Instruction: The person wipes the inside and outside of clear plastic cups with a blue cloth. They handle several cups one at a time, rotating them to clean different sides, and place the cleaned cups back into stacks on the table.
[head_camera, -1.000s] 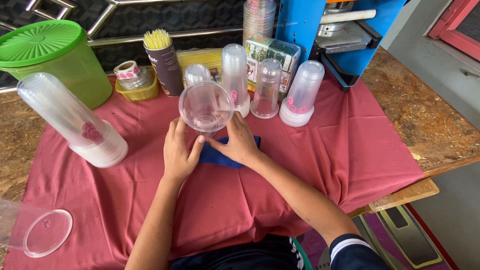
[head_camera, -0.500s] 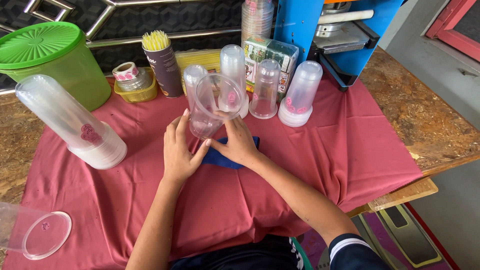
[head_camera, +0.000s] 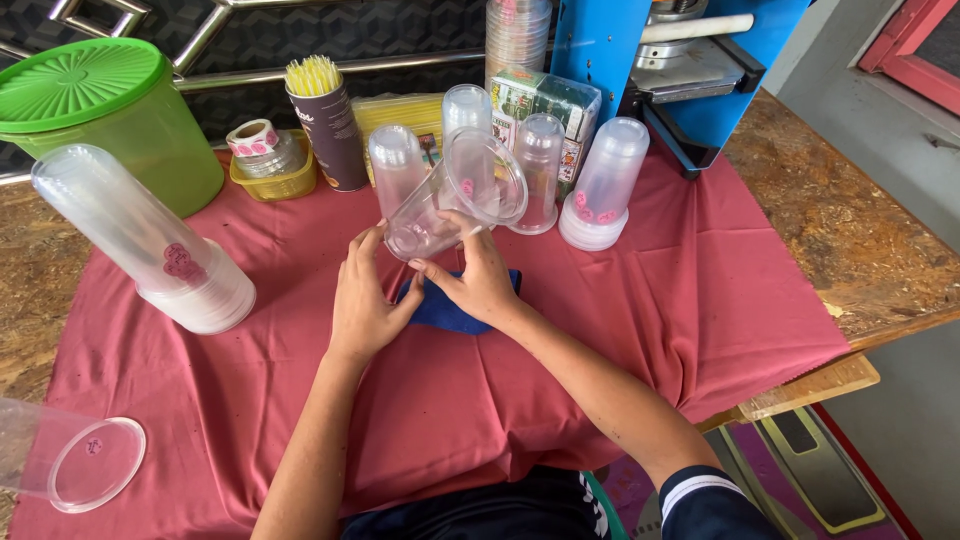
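Note:
Both hands hold one clear plastic cup (head_camera: 455, 200) above the red tablecloth (head_camera: 640, 330). The cup lies tilted, its open mouth facing up and to the right. My left hand (head_camera: 362, 300) cradles its base from the left. My right hand (head_camera: 475, 280) grips its side from below and right. Under the hands a folded blue cloth (head_camera: 450, 310) rests on the tablecloth.
Stacks of clear cups (head_camera: 150, 245) lie at the left and stand at the back (head_camera: 600, 185). A green lidded tub (head_camera: 110, 120), a tape roll (head_camera: 252, 138), a cup of yellow straws (head_camera: 325, 125) and a blue machine (head_camera: 650, 60) line the rear. Another clear cup (head_camera: 70, 465) lies at the lower left.
The cup has tipped from mouth facing the camera over to mouth facing right, and my hands shifted around its base. Nothing else on the table moved.

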